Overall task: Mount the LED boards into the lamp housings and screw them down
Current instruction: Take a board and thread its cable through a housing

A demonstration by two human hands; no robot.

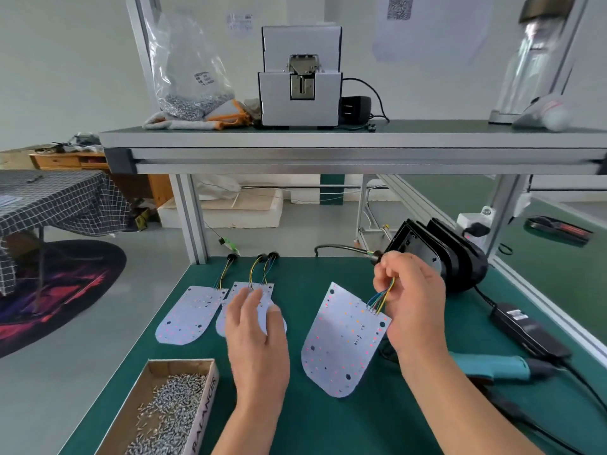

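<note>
Hands: right hand [414,300] pinching the multicoloured wires [382,295] of a white round-ended LED board [341,343] tilted beside it, left hand [259,336] spread open over a second board [238,290]; black lamp housings [440,254] stand just beyond the right hand, and lifting by the wires may tear solder joints.

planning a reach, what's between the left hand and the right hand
In the head view, one LED board is between the left hand and the right hand, which pinches its wires; bare green mat below it.
</note>
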